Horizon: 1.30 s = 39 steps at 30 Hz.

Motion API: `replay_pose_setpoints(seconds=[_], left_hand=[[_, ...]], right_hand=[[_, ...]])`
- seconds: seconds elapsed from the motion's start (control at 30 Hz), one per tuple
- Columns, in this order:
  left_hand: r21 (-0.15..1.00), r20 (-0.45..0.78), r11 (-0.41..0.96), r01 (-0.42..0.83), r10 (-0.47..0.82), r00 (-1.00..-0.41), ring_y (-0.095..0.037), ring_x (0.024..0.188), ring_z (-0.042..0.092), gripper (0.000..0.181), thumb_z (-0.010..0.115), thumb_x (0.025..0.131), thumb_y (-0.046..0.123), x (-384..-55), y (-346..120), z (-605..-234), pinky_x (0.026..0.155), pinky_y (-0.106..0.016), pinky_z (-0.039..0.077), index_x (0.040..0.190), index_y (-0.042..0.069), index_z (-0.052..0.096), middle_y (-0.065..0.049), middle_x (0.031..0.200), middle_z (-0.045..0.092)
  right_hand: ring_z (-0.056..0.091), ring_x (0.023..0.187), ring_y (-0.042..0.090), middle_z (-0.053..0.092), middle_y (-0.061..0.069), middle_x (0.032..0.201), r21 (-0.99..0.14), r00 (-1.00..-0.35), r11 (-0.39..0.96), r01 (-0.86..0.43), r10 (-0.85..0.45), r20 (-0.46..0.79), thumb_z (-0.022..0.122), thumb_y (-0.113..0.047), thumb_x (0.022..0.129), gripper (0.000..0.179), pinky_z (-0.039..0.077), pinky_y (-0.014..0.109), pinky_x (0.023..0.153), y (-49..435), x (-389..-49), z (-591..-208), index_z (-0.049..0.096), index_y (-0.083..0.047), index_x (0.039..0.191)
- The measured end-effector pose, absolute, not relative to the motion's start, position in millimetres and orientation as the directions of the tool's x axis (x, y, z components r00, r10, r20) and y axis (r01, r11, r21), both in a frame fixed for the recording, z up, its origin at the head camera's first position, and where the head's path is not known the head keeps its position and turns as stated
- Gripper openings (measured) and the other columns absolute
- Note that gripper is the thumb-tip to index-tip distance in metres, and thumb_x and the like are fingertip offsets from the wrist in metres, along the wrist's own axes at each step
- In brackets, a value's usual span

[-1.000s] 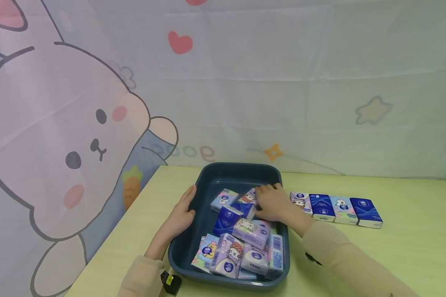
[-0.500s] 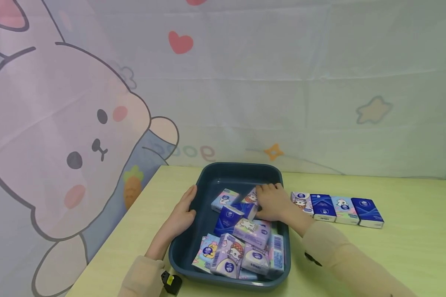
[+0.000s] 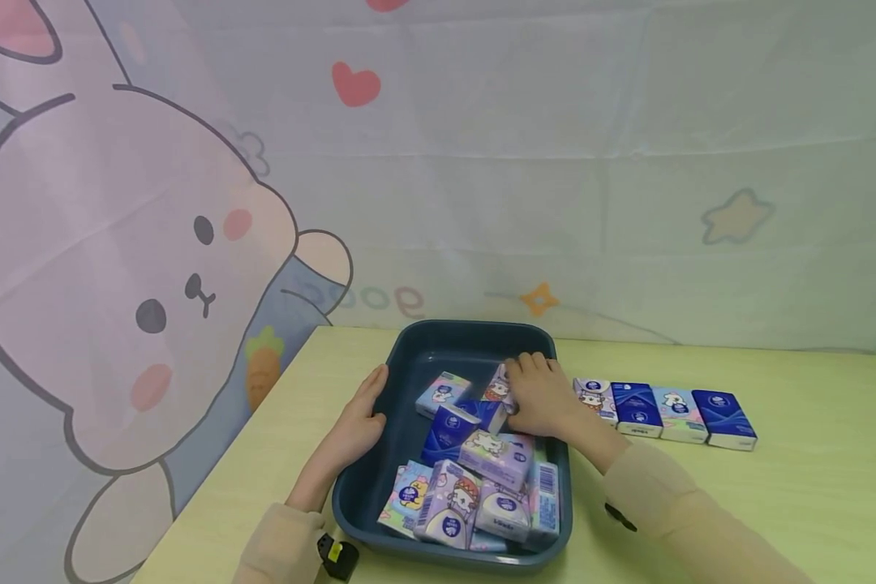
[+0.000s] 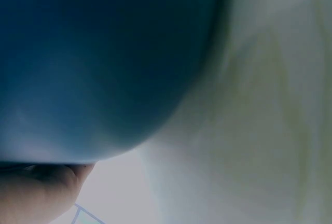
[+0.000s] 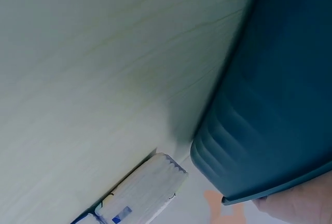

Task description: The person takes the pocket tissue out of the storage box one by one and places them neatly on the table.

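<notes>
A dark blue plastic basin (image 3: 467, 357) stands on the table, with a jumble of small tissue packs inside. My left hand (image 3: 354, 430) lies along its left rim, fingers straight; the left wrist view shows part of that hand (image 4: 39, 195) under the basin's curved side (image 4: 104, 68). Reaching over the right rim, my right hand (image 3: 543, 397) grips a purple tissue pack (image 3: 498, 385) with a strawberry print, its right part hidden by the fingers. Just left of it lies a light blue tissue pack (image 3: 444, 393), and below it a dark blue one (image 3: 451, 432).
Right of the basin, several tissue packs lie side by side in a row, from a purple one (image 3: 594, 399) to a dark blue one (image 3: 724, 418). A printed rabbit curtain (image 3: 482, 203) hangs behind the pale yellow table (image 3: 810, 503).
My right hand has shifted slightly right and up, and the purple tissue pack has moved with it, tilting steeper. The left hand stays at the rim.
</notes>
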<state>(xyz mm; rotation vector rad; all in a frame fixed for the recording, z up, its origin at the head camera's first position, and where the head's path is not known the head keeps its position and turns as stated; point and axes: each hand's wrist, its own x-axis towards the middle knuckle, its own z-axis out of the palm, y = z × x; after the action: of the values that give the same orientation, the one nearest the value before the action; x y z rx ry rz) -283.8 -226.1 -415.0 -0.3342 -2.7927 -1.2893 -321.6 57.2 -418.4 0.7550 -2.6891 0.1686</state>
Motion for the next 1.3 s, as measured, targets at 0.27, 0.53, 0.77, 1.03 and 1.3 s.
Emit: replay_pose_setpoints(seconds=[0.27,0.53,0.77,1.03,1.3], left_hand=[[0.745,0.134,0.631,0.215,0.174,-0.976,-0.037,0.15,0.005,0.067,0.034,0.089,-0.007,-283.5,-225.8,-415.4,0.119,-0.055,0.009,0.153,0.002,0.014,-0.015,0.163,0.007],[0.746,0.134,0.63,0.215,0.175,-0.975,-0.036,0.15,0.005,0.068,0.034,0.09,-0.006,-283.5,-225.7,-415.6,0.119,-0.055,0.009,0.153,0.002,0.014,-0.015,0.163,0.007],[0.744,0.141,0.631,0.221,0.176,-0.974,-0.036,0.15,0.005,0.068,0.034,0.089,-0.007,-283.1,-225.2,-415.0,0.119,-0.055,0.009,0.153,0.002,0.014,-0.015,0.163,0.007],[0.74,0.139,0.636,0.218,0.172,-0.975,-0.036,0.15,0.006,0.067,0.034,0.089,-0.006,-282.9,-225.1,-414.5,0.119,-0.055,0.009,0.153,0.002,0.014,-0.015,0.163,0.008],[0.737,0.135,0.64,0.216,0.174,-0.975,-0.036,0.15,0.006,0.067,0.034,0.09,-0.006,-284.3,-225.1,-415.1,0.119,-0.054,0.009,0.153,0.002,0.014,-0.015,0.163,0.008]], right_hand=[[0.046,0.115,0.039,0.053,0.026,0.126,-0.031,-0.816,0.865,-0.5,-0.459,0.352,0.075,-0.025,0.071,0.075,0.042,0.055,0.098,58.8,-318.1,-418.5,0.048,0.011,0.131],[0.044,0.111,0.037,0.052,0.025,0.125,-0.01,-0.816,0.875,-0.484,-0.447,0.367,0.075,-0.018,0.069,0.074,0.046,0.052,0.093,60.3,-314.7,-415.5,0.048,0.012,0.131],[0.046,0.107,0.035,0.054,0.024,0.122,0.06,-0.784,0.882,-0.467,-0.445,0.433,0.073,-0.014,0.067,0.07,0.048,0.049,0.089,63.1,-312.7,-414.7,0.051,0.011,0.129],[0.048,0.11,0.037,0.053,0.025,0.122,0.041,-0.769,0.889,-0.456,-0.417,0.485,0.072,-0.006,0.066,0.071,0.049,0.048,0.089,67.7,-310.6,-410.6,0.049,0.012,0.131],[0.046,0.118,0.04,0.052,0.027,0.126,-0.076,-0.794,0.885,-0.459,-0.37,0.483,0.075,-0.007,0.066,0.075,0.048,0.05,0.097,74.8,-306.2,-407.0,0.047,0.013,0.133]])
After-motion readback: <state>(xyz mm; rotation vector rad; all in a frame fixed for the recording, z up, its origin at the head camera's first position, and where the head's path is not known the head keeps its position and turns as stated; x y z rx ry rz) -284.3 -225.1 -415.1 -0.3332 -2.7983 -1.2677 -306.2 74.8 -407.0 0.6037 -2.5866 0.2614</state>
